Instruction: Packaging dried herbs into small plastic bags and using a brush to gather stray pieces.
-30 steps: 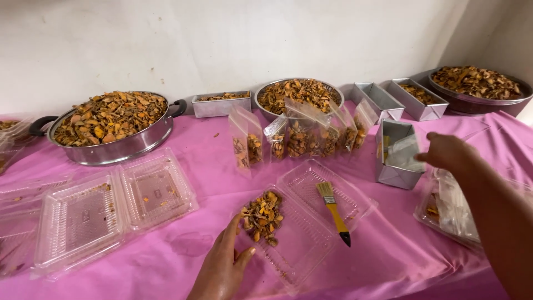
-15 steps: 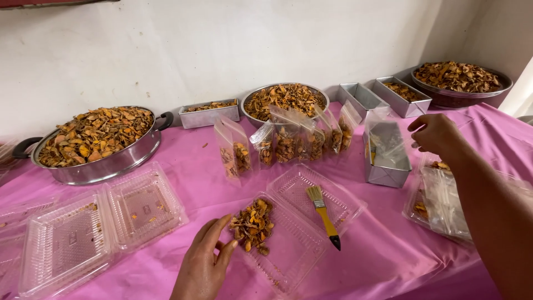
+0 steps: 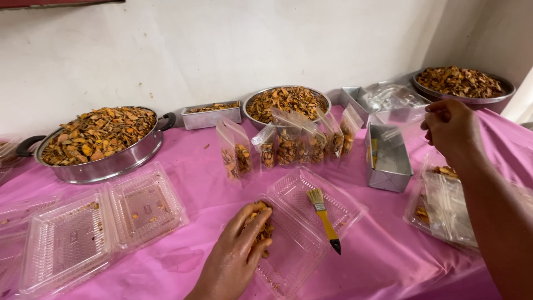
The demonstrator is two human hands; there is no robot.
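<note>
Left hand [image 3: 239,253] palm down on orange dried pieces [image 3: 262,228] in open clear clamshell tray [image 3: 294,253] on pink surface [image 3: 194,194], grip loosely curled over pile, pieces under fingertips. Right hand [image 3: 452,130] raised above metal tin [image 3: 386,161], grip pinched; contents impossible to tell. Yellow-handled brush [image 3: 323,216] just beside pile.

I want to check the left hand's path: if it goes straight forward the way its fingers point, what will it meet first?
The left hand already rests on the orange dried pieces in the clear plastic container. Farther on, probably that container's open lid; depth is unclear.
</note>
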